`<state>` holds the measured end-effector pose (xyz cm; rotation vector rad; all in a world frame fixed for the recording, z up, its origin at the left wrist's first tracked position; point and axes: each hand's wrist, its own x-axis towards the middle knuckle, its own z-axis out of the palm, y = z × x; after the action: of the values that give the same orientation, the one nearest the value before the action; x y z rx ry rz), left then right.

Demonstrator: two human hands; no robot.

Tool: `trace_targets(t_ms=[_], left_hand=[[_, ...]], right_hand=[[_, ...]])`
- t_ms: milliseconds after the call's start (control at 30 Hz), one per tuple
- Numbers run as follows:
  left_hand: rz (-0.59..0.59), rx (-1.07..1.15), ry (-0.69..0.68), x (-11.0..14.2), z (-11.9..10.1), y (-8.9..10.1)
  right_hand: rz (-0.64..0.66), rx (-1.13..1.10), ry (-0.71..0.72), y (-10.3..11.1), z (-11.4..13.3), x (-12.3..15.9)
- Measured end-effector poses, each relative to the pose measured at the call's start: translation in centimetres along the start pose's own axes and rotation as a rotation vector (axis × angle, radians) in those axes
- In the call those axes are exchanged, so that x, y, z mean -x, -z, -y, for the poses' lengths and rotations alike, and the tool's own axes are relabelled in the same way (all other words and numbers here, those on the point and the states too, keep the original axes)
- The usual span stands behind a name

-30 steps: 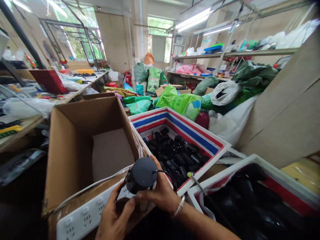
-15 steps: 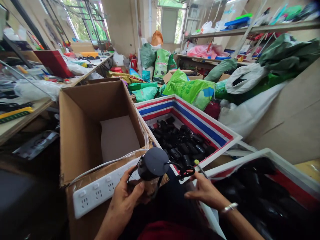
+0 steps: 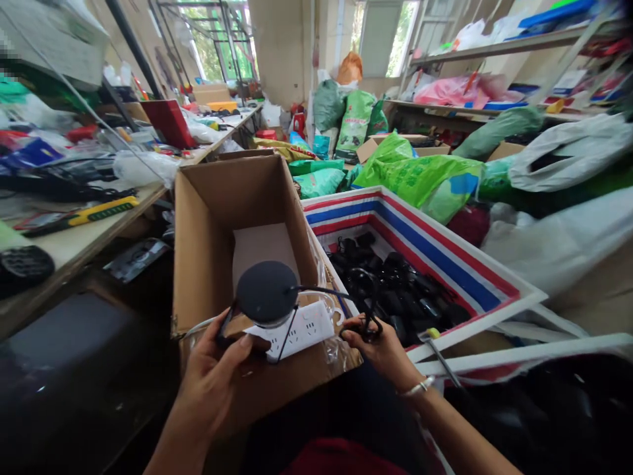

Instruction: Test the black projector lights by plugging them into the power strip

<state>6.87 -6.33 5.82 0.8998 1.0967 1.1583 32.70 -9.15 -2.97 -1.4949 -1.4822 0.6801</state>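
My left hand [image 3: 215, 376] is wrapped round a round black device [image 3: 267, 301], holding it up over the near edge of an open cardboard box [image 3: 208, 224]. A thin black cord [image 3: 341, 295] runs from the device to my right hand [image 3: 383, 346], which pinches the coiled end of that cord. A white power strip [image 3: 306, 326] lies on the box's front flap, right under the device. To the right stands a red, white and blue striped bin [image 3: 445, 254] filled with several similar black parts.
A cluttered workbench [image 3: 79, 231] runs along the left with tools and bags. Green and white sacks [image 3: 420, 175] are piled behind the bin. A second striped bin [image 3: 534, 346] with dark items sits at lower right, and a screwdriver [image 3: 438, 346] leans near my right wrist.
The view has swung left. My right hand let go of the device and drew out along the cord, pulling it to the right. The left hand keeps the device over the power strip.
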Motion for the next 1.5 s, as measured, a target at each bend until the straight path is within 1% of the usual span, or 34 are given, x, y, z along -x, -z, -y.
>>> trace_targets(t_ms=[67,133,233,300,400,467,567,700,833,967,1100,1167,1267,1400,1500], left_hand=[[-0.018,0.052,-0.02,-0.4,-0.2,0.6],[-0.017,0.07,-0.035,-0.7,-0.2,1.0],[-0.014,0.08,-0.031,-0.8,-0.1,1.4],[-0.022,0.089,-0.017,-0.9,0.1,1.6],[-0.024,0.102,-0.006,-1.1,0.4,1.6],[-0.038,0.114,-0.024,-1.4,0.6,1.6],[-0.078,0.123,-0.053,-2.1,0.9,1.6],[-0.148,0.144,-0.08,-3.4,1.7,2.0],[-0.188,0.19,-0.105,-4.9,2.3,2.6],[-0.214,0.23,-0.119,-6.4,2.5,3.1],[-0.205,0.22,-0.102,-7.5,2.2,3.4],[-0.231,0.205,-0.122,-7.7,2.0,3.5],[-0.28,0.21,-0.168,-7.9,1.8,3.7],[-0.246,0.208,-0.127,-7.9,1.8,3.9],[-0.252,0.245,-0.116,-8.0,1.9,4.1]], right_hand=[[0.031,-0.026,0.033,-1.6,0.9,-1.4],[0.038,-0.029,0.056,-3.2,1.2,-2.3],[0.006,-0.013,0.073,-5.2,0.7,-2.9],[-0.02,0.008,0.086,-5.9,0.2,-3.0],[-0.029,0.053,0.117,-6.4,-0.1,-2.9],[-0.018,0.089,0.139,-6.6,0.0,-2.8],[-0.004,0.156,0.17,-7.1,0.4,-2.5],[-0.019,0.228,0.204,-8.2,0.4,-2.0],[-0.018,0.332,0.247,-8.8,-0.6,-1.3],[0.012,0.381,0.29,-9.4,-2.5,-0.8],[-0.066,0.432,0.292,-10.2,-4.3,-0.4],[-0.079,0.434,0.304,-10.6,-4.9,-0.4],[-0.068,0.439,0.314,-10.8,-5.5,-0.3],[-0.09,0.469,0.324,-10.9,-5.8,-0.3],[-0.11,0.479,0.318,-10.9,-5.6,-0.4]])
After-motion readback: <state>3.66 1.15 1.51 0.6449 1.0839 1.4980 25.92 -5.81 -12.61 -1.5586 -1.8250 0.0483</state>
